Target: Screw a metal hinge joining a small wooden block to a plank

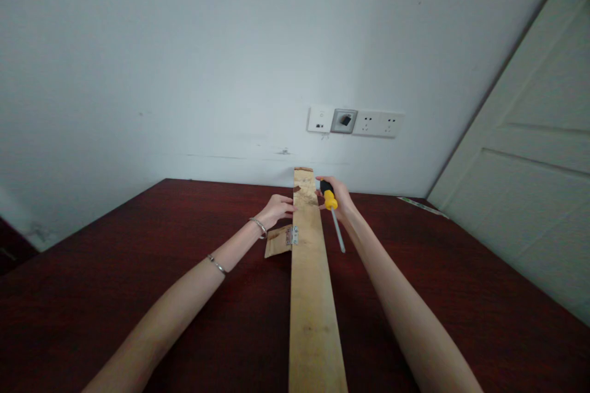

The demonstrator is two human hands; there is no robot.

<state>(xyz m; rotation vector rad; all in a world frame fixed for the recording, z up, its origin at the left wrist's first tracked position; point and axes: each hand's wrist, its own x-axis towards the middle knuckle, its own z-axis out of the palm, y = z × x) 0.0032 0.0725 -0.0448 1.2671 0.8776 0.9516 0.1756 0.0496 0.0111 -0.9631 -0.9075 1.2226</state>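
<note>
A long pale wooden plank point(311, 282) lies on the dark red table point(115, 270), running away from me toward the wall. A small wooden piece point(277, 241) sits against its left edge, joined by a metal hinge point(292, 235). My left hand point(275, 209) rests on the plank's left edge near the far end, fingers curled over it. My right hand point(335, 198) is at the plank's right edge, closed round a screwdriver point(332, 214) with a yellow and black handle. Its metal shaft points back toward me.
A white wall stands just behind the table, with a row of sockets and a switch point(354, 122) above the plank's far end. A white door point(530, 153) is at the right. A thin strip point(421, 205) lies at the table's far right edge.
</note>
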